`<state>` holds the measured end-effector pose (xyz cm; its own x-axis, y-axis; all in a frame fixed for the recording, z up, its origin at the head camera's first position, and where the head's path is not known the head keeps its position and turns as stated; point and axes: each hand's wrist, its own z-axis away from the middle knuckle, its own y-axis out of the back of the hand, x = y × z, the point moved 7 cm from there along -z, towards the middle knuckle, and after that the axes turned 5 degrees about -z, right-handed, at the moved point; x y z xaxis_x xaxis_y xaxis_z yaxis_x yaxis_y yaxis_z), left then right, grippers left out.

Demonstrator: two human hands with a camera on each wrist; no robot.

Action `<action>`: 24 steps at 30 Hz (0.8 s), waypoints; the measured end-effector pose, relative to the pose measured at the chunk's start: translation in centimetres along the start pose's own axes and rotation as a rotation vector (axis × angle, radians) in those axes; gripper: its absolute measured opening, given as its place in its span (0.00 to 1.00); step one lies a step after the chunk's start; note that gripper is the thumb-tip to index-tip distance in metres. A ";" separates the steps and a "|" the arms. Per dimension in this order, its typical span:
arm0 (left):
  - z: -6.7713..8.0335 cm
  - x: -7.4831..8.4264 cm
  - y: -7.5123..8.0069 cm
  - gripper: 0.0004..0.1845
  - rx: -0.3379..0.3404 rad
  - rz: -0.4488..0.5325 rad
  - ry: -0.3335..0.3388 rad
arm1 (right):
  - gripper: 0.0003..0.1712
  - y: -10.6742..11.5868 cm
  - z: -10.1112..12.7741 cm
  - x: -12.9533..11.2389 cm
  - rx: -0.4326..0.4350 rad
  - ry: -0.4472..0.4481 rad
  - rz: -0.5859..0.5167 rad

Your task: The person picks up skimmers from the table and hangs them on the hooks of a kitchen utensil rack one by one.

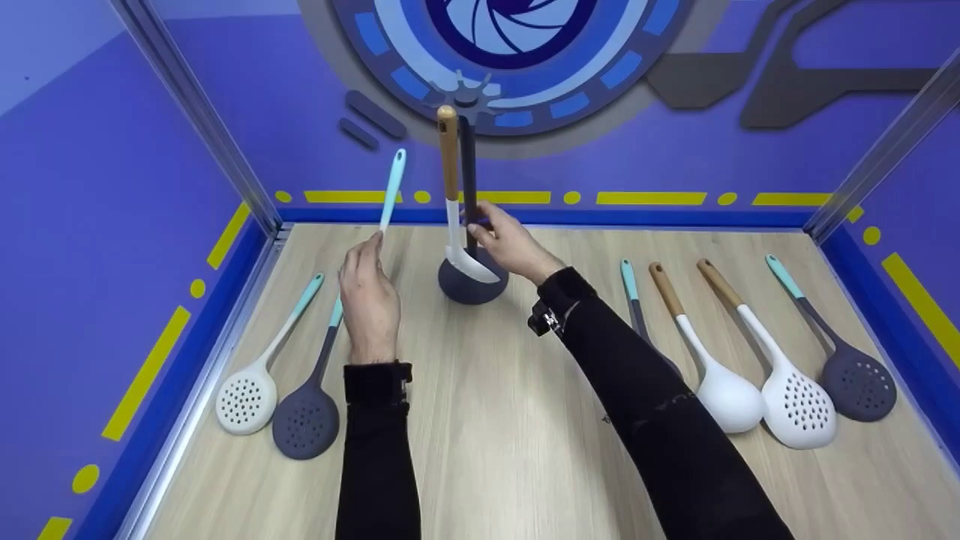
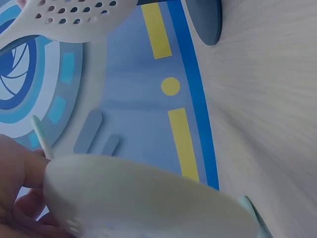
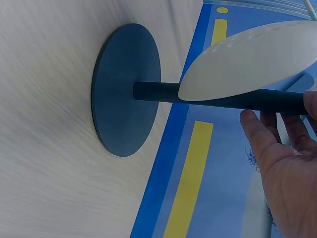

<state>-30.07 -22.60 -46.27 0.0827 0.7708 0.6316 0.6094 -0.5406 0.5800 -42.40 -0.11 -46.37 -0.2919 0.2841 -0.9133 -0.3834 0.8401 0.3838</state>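
My left hand [image 1: 370, 300] holds a utensil with a teal handle [image 1: 393, 187] pointing up. Its pale rounded head [image 2: 148, 198] shows large in the left wrist view, while the hand hides it in the head view. With thumb and fingers, my right hand [image 1: 514, 244] grips the dark pole [image 1: 469, 172] of a utensil stand. The stand's round dark base [image 3: 126, 89] rests on the table, and a hook ring [image 1: 466, 91] tops the pole. A white skimmer [image 2: 74, 15] with a wooden handle [image 1: 448, 154] hangs upright beside the pole, head down.
Left on the wooden table [image 1: 495, 450] lie a white skimmer [image 1: 246, 401] and a dark skimmer [image 1: 306, 421]. At right are a white ladle [image 1: 731, 397], a white skimmer [image 1: 799, 409], a dark skimmer [image 1: 859, 382] and a teal-handled utensil [image 1: 630, 281] partly behind my sleeve. Blue panels surround the table.
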 end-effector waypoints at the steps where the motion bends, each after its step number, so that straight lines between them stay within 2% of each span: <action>1: 0.0 0.1 0.1 0.24 0.007 0.003 -0.004 | 0.20 0.0 0.0 0.0 -0.001 -0.002 0.001; 7: 0.0 0.7 0.6 0.24 0.043 0.030 -0.025 | 0.21 -0.1 -0.1 0.2 -0.003 -0.008 -0.018; 24: -0.1 2.0 1.2 0.28 0.071 0.098 -0.040 | 0.21 0.0 -0.1 0.0 -0.001 -0.002 -0.011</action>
<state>-29.20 -21.76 -44.25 0.1753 0.7291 0.6616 0.6507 -0.5901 0.4779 -42.48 -0.13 -46.40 -0.2865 0.2759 -0.9175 -0.3874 0.8425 0.3743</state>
